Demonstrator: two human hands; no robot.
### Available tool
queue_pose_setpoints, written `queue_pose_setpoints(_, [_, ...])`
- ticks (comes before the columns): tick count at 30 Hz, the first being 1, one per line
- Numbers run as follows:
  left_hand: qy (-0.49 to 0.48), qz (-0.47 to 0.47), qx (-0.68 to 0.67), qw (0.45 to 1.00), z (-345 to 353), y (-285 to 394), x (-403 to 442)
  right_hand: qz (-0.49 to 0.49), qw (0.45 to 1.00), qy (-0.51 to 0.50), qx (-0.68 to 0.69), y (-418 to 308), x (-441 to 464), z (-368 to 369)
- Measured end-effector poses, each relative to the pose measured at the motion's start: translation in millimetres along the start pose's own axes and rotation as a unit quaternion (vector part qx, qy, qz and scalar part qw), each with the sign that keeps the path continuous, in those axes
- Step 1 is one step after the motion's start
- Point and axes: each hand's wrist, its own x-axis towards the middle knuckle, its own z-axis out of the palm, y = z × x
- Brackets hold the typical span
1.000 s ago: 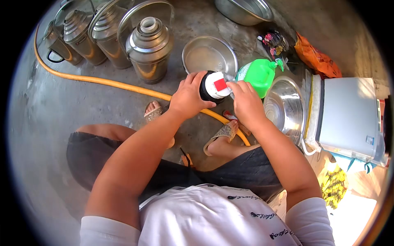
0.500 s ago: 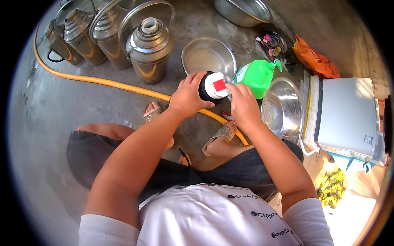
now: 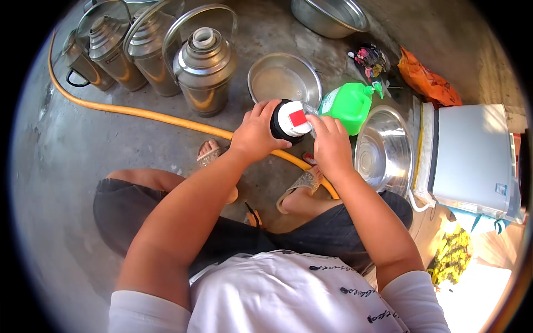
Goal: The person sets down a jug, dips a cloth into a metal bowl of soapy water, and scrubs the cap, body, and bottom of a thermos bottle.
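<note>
My left hand (image 3: 257,131) is wrapped round the side of a black flask with a white top (image 3: 285,123) that has a red square on it. The flask is tilted, and its lower part is largely hidden. My right hand (image 3: 332,145) is closed on a silvery scouring pad (image 3: 311,113), pressed against the right side of the white top. Just beyond the hands sit a metal basin (image 3: 272,83) and a bright green pump bottle (image 3: 350,108).
Several metal thermos flasks (image 3: 204,75) with handles stand at the upper left. A yellow hose (image 3: 144,115) crosses the floor by my feet. On the right are a shiny basin (image 3: 383,152), an orange bag (image 3: 425,77) and a pale box (image 3: 472,150). Another basin (image 3: 327,16) lies farther back.
The view has shifted slightly. Both hands keep their hold on the flask and the scouring pad, with almost no visible movement between them.
</note>
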Motion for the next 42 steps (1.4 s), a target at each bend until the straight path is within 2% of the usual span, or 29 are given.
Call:
queue_pose_setpoints(2, [-0.001,-0.002,0.007,1.0,2,0,-1,0.054,0.987,0.06,0.142,3,-6,9])
queue_pose_setpoints(6, [0.004,0.005,0.023,1.0,1,1,-2,0.06,0.972,0.061,0.22,9,-3,14])
queue_pose_setpoints(8, [-0.001,-0.002,0.016,1.0,-2,1,-1,0.004,0.998,0.042,0.053,2,2,3])
queue_pose_setpoints(9, [-0.006,-0.009,0.009,1.0,-5,0,-1,0.002,0.998,0.043,0.053,1,3,2])
queue_pose_setpoints(11, [-0.013,-0.01,0.001,1.0,-9,1,1,-0.037,0.998,0.033,-0.043,0,4,1])
queue_pose_setpoints(15, [-0.014,-0.013,-0.021,1.0,-4,2,-2,-0.007,1.0,-0.002,-0.019,2,2,0])
queue_pose_setpoints(18, [-0.012,-0.006,-0.016,1.0,-2,0,-5,0.098,0.965,0.073,0.231,5,21,-14])
queue_pose_setpoints(19, [-0.014,-0.002,-0.01,1.0,-3,1,-5,0.1,0.965,0.074,0.231,6,31,-19])
queue_pose_setpoints(21, [-0.021,-0.002,0.0,1.0,-3,3,-5,0.07,0.935,-0.053,0.342,11,49,-27])
queue_pose_setpoints(23, [-0.025,-0.005,0.01,1.0,-2,3,-6,0.068,0.927,-0.095,0.358,14,62,-24])
queue_pose_setpoints(25, [-0.022,0.01,0.003,1.0,-1,1,-7,-0.09,0.941,-0.152,0.29,18,70,-18])
queue_pose_setpoints(26, [-0.023,0.007,0.003,1.0,-1,1,-8,-0.109,0.94,-0.159,0.28,24,75,-16])
queue_pose_setpoints(27, [-0.018,0.004,0.009,1.0,-2,2,-9,-0.109,0.94,-0.16,0.282,35,79,-17])
queue_pose_setpoints(29, [-0.012,0.002,0.015,1.0,-5,3,-7,-0.045,0.929,-0.244,0.273,59,86,-19])
queue_pose_setpoints(30, [-0.013,-0.001,0.018,1.0,-4,3,-7,-0.078,0.934,-0.228,0.264,67,82,-18])
queue_pose_setpoints(35, [-0.035,0.004,0.01,0.999,0,5,-7,-0.113,0.905,-0.24,0.332,34,88,-16])
queue_pose_setpoints(37, [-0.043,0.012,0.013,0.999,-1,6,-9,-0.123,0.899,-0.274,0.32,36,92,-16])
queue_pose_setpoints(39, [-0.053,0.024,0.025,0.998,0,8,-13,-0.09,0.9,-0.292,0.311,57,94,-15])
queue_pose_setpoints(42, [-0.059,0.045,0.05,0.996,8,9,-19,-0.129,0.909,-0.3,0.259,73,80,-6])
